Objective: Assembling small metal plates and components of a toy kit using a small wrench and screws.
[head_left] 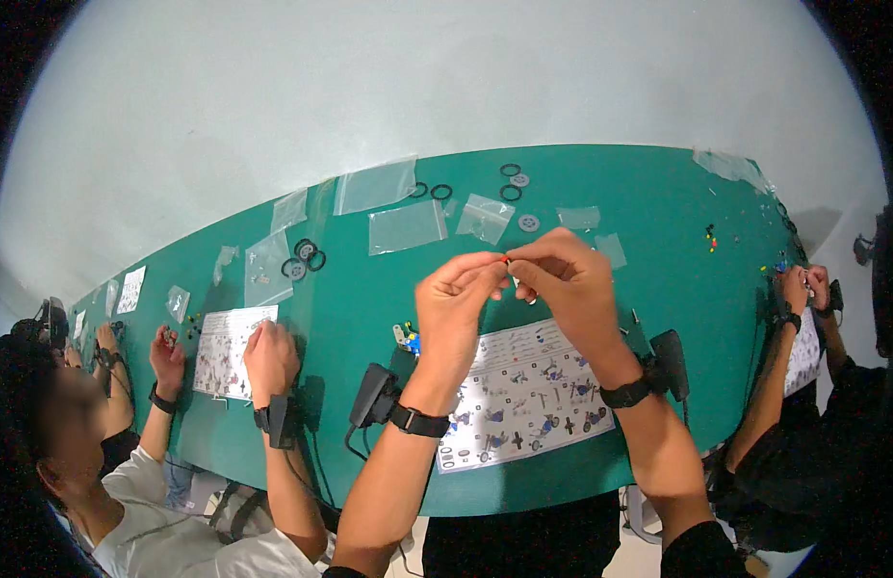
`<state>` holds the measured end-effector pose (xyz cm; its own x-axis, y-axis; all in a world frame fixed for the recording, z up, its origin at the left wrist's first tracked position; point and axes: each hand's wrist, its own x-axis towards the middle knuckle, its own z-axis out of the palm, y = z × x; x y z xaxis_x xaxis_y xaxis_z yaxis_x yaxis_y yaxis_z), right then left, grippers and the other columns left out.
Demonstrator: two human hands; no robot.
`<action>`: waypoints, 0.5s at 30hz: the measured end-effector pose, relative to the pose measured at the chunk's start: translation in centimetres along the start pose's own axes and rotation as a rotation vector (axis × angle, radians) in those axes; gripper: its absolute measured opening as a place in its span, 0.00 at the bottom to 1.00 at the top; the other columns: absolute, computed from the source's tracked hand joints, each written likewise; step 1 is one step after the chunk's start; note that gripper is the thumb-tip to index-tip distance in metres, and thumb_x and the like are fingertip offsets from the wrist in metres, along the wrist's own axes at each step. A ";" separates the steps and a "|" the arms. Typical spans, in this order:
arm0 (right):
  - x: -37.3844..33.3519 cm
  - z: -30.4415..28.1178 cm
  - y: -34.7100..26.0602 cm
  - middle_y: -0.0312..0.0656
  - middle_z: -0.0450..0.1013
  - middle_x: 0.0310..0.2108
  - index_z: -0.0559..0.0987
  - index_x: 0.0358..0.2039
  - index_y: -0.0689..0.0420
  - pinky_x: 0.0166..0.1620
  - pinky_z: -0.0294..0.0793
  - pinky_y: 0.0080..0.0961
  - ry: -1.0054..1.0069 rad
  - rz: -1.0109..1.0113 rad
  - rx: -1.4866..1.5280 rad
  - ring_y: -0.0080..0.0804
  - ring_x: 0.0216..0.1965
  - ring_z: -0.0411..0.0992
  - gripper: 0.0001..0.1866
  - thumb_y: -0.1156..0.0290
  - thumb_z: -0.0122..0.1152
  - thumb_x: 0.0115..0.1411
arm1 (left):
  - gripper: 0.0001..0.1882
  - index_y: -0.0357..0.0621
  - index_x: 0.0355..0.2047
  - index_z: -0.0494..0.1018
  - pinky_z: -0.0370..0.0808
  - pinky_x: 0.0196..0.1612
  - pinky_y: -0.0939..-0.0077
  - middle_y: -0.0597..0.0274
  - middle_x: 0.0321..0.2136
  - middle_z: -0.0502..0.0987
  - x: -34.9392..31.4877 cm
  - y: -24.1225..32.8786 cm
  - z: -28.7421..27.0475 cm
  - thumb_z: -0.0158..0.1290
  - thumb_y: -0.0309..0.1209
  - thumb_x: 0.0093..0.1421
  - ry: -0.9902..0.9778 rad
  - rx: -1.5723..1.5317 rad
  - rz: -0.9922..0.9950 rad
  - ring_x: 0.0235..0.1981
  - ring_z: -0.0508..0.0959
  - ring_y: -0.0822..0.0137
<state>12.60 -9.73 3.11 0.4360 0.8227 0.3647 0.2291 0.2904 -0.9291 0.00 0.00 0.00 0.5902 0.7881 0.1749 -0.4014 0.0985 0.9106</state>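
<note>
My left hand (453, 303) and my right hand (569, 289) meet above the green table, fingertips pinched together. A tiny red part (506, 258) shows between them, with something dark beside it. Both hands are closed on it, and the fingers hide most of its shape. A small pale piece shows under the right fingers, too covered to name. Below lies a printed instruction sheet (523, 405) with pictures of parts and assemblies. Beside my left wrist sits a small blue and grey assembly (408, 338), partly hidden by the arm.
Clear plastic bags (408, 227), black rubber rings (441, 193) and grey wheel hubs (529, 223) lie beyond my hands. A thin rod (635, 316) lies right of the sheet. Small coloured parts (712, 238) are farther right. Co-workers handle parts at both sides, one hand (271, 362) resting on another sheet.
</note>
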 end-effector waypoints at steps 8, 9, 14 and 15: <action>-0.2 0.3 -0.8 0.40 0.75 0.34 0.81 0.38 0.66 0.33 0.79 0.18 0.088 -0.064 0.062 0.22 0.32 0.78 0.04 0.81 0.64 0.63 | 0.07 0.33 0.42 0.79 0.77 0.36 0.78 0.58 0.32 0.83 -0.1 -0.1 0.7 0.56 0.22 0.66 -0.017 -0.137 -0.030 0.31 0.80 0.71; -0.2 0.4 -0.7 0.40 0.75 0.34 0.81 0.38 0.66 0.33 0.79 0.18 0.089 -0.065 0.063 0.22 0.32 0.78 0.04 0.81 0.64 0.63 | 0.07 0.33 0.42 0.79 0.77 0.36 0.78 0.58 0.32 0.83 -0.1 -0.1 0.6 0.56 0.22 0.66 -0.019 -0.136 -0.029 0.31 0.80 0.71; -0.2 0.6 -0.2 0.41 0.77 0.35 0.81 0.40 0.65 0.34 0.79 0.18 0.073 -0.005 0.147 0.23 0.32 0.79 0.05 0.80 0.63 0.64 | 0.06 0.33 0.41 0.80 0.77 0.38 0.79 0.58 0.32 0.83 -0.2 0.6 0.4 0.57 0.20 0.65 -0.023 0.097 0.113 0.32 0.80 0.73; -0.2 0.5 -0.2 0.41 0.77 0.35 0.81 0.40 0.65 0.34 0.79 0.18 0.073 -0.006 0.148 0.23 0.32 0.79 0.05 0.80 0.63 0.64 | 0.06 0.33 0.41 0.80 0.77 0.38 0.79 0.58 0.32 0.83 -0.3 0.9 0.4 0.57 0.20 0.65 -0.022 0.097 0.114 0.32 0.80 0.73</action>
<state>12.08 -9.71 3.23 0.4980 0.7848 0.3690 0.1039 0.3684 -0.9238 -0.22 -0.38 0.90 0.5605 0.7769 0.2867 -0.3977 -0.0512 0.9161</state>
